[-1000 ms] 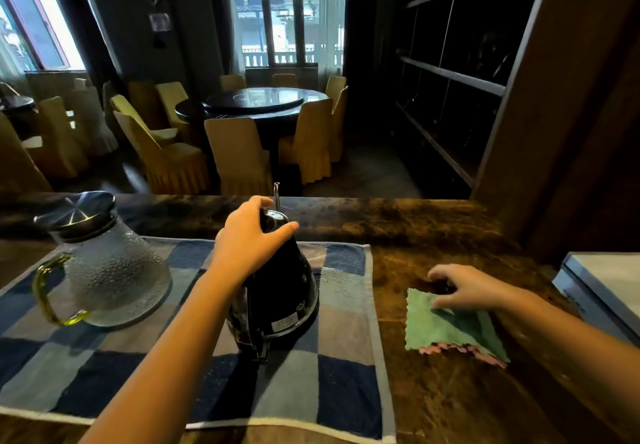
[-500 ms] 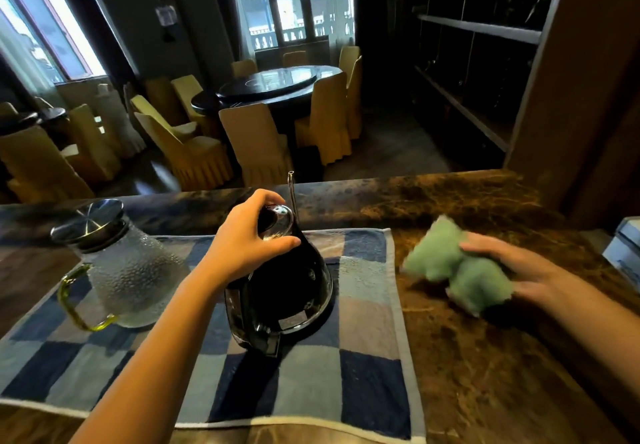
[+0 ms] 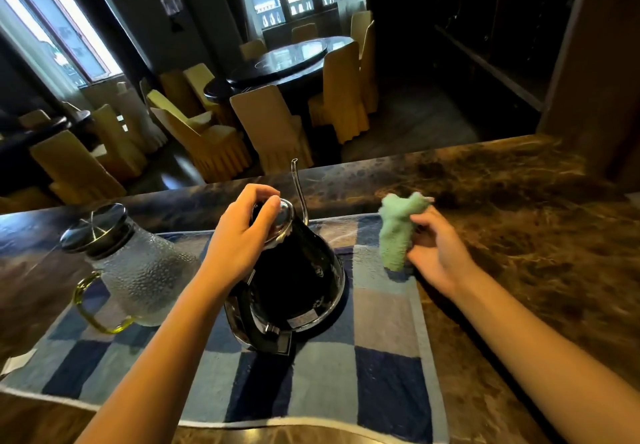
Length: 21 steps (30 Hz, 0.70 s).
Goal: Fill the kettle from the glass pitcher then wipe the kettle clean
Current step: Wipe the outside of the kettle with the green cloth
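Observation:
A black kettle [image 3: 294, 284] with a thin gooseneck spout stands on a blue checked towel [image 3: 374, 367] in the middle of the counter. My left hand [image 3: 239, 235] grips the kettle's shiny lid from above. To its left sits the textured glass pitcher [image 3: 138, 270] with a metal lid and a yellow-green handle, standing upright. My right hand [image 3: 433, 253] holds a bunched green cloth [image 3: 398, 232] just right of the kettle, above the towel's right edge and a short gap from the kettle body.
The brown marble counter [image 3: 536, 253] stretches to the right. Beyond its far edge are yellow-covered chairs [image 3: 270, 121] around a round dark table. Dark shelving [image 3: 485, 45] stands at the back right.
My right hand lifted the green cloth off the counter, bunched it, and carried it left toward the kettle. My left hand stayed on the kettle's lid. The view tilted downward.

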### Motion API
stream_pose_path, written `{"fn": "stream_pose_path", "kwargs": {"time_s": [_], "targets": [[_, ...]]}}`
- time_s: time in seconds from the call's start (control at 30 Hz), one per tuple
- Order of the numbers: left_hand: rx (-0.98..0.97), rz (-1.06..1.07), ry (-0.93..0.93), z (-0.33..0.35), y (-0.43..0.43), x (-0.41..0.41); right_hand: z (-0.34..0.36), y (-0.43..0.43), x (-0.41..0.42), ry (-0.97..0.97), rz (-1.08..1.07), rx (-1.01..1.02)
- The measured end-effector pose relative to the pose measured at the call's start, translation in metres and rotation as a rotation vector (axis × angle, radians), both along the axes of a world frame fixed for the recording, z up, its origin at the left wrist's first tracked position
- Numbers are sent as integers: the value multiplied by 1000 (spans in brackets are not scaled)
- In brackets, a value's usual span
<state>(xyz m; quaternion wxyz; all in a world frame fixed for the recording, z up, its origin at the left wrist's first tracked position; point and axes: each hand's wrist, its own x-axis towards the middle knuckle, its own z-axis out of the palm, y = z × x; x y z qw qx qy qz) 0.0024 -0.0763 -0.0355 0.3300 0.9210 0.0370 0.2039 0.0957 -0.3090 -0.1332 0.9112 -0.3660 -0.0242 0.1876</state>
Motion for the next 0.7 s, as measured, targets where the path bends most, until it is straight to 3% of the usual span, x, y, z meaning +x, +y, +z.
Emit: {"fn": "stream_pose_path", "kwargs": {"time_s": [0.2, 0.33, 0.53, 0.63, 0.7], "targets": [[-53, -4, -20, 0, 1, -1, 6, 73, -47, -421, 205, -368], [-48, -1, -21, 1, 0, -1, -1, 85, -51, -270, -25, -294], [-78, 0, -18, 2, -3, 0, -3, 98, -51, -298, -159, -339], [-79, -4, -19, 3, -3, -1, 1, 116, -44, -362, -190, -437], [-65, -1, -22, 2, -3, -1, 3, 127, -40, -401, -146, -608]]}}
